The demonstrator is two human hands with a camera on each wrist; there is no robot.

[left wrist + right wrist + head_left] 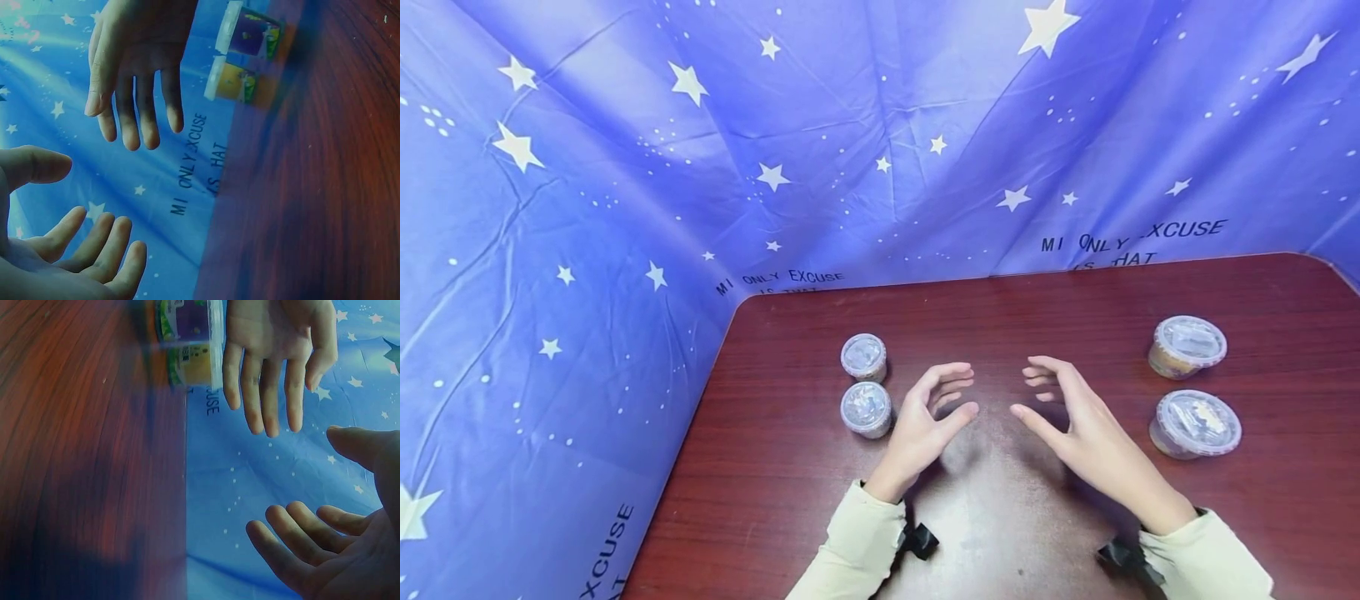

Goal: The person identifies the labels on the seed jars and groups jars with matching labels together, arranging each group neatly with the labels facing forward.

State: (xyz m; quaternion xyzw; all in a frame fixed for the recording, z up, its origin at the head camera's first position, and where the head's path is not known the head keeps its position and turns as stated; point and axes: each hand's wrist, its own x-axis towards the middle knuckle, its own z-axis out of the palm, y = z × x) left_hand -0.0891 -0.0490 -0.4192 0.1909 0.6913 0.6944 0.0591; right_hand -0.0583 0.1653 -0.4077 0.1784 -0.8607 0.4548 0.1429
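My left hand (925, 429) and right hand (1093, 433) hover over the table, facing each other with a gap between them. Their fingers are relaxed and hold nothing. Just left of the left hand stand two small lidded tubs, a farther one (863, 357) and a nearer one (867, 410). Out to the right of the right hand are two more lidded tubs, a far one (1186, 346) with yellow contents and a near one (1195, 425). The left wrist view shows that pair from the side as a purple tub (250, 32) and a yellow tub (234, 82).
The dark red wood-grain table (1022, 317) has a rounded far-left corner. A blue curtain (850, 125) with white stars and printed words hangs behind it and along its left side. Black straps (919, 540) sit at the cuffs of the pale sleeves (850, 546).
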